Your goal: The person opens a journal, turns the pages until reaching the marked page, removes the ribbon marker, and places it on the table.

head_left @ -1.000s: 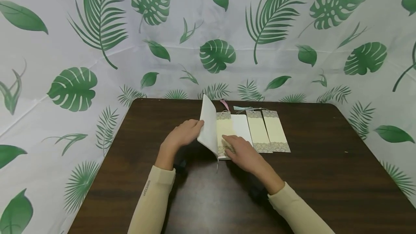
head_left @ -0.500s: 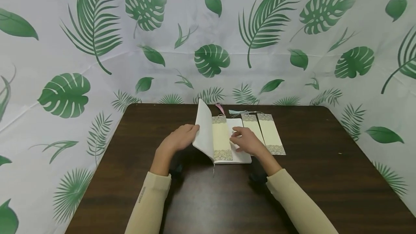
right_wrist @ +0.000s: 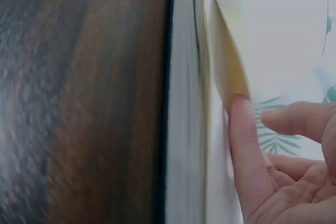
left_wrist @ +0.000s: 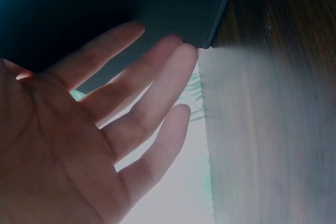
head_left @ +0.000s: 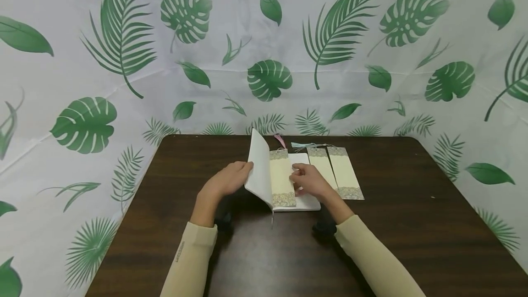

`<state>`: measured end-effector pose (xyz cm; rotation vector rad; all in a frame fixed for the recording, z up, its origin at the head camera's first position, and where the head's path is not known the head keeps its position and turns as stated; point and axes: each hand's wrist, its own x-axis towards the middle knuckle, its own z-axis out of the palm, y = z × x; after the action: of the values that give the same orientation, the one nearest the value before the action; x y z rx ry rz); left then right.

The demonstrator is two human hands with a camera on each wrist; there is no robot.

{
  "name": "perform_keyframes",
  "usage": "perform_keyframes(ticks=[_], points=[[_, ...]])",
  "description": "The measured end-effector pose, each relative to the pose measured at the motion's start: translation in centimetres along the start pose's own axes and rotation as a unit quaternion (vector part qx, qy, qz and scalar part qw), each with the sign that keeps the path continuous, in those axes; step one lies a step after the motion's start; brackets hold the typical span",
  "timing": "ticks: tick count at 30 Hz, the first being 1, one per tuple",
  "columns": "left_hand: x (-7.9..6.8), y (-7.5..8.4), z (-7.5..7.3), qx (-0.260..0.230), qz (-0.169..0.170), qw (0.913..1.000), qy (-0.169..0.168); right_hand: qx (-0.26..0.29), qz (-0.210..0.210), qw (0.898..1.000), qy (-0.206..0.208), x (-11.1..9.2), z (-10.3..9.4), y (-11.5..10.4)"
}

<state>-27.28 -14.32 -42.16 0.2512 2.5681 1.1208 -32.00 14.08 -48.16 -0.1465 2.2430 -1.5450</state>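
1. The left hand (head_left: 227,180) has its fingers extended and relaxed, w/ tips touching the dark back of the raised half (head_left: 259,168) of a white-paged notebook w/ dark cover (head_left: 308,203). I see no firm grasp. If this support slips, the half prob. drops onto the card and the other hand.

2. The right hand (head_left: 309,181) is not clenched: one digit touches the lifted edge of the flat cream paper bookmark w/ grey lace-pattern ends (head_left: 282,175), and the next finger is apart from it, so no pinch is visible. A quick push could bend this card or shift it, b/c it seems to lie loose on the page, just beside the fold.

3. The pink tassel (head_left: 280,140) lies past the notebook's top edge; it could snag if the card is turned. The thin grey ribbon (head_left: 272,220) hangs below the fold and might be trapped.

4. To the right lie the middle cream bookmark (head_left: 323,166), partly hidden by the right hand, and the far-right cream bookmark (head_left: 345,173). A careless knuckle could push the nearer one. The pale-blue tassel (head_left: 302,145) is above them; its owner I can't tell.

5. The raised half stands btw. left hand and bookmark, so it blocks direct reach. The dark brown wooden table (head_left: 255,260) is under all.
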Motion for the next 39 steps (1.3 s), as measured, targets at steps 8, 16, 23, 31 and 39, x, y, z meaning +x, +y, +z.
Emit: perform_keyframes(ticks=[8, 16, 23, 31, 39], points=[[-0.1, 0.0, -0.1, -0.005, 0.001, 1.0000, -0.003, 0.023, 0.001, 1.000, 0.007, 0.2, -0.3, 0.3], [-0.2, -0.1, -0.2, -0.007, -0.006, 0.9999, -0.012, -0.068, 0.006, 0.997, 0.032, -0.3, -4.3, -0.3], [0.1, -0.1, -0.3, -0.009, -0.007, 0.9997, -0.022, -0.109, 0.017, 0.992, 0.062, -1.4, -9.8, -0.4], [0.2, 0.2, -0.4, -0.007, -0.006, 0.9996, -0.027, -0.116, 0.023, 0.988, 0.096, -2.7, -14.3, 2.1], [0.2, 0.1, -0.3, -0.016, -0.008, 0.9995, -0.026, -0.127, 0.051, 0.983, 0.120, -4.3, -17.7, 4.2]])
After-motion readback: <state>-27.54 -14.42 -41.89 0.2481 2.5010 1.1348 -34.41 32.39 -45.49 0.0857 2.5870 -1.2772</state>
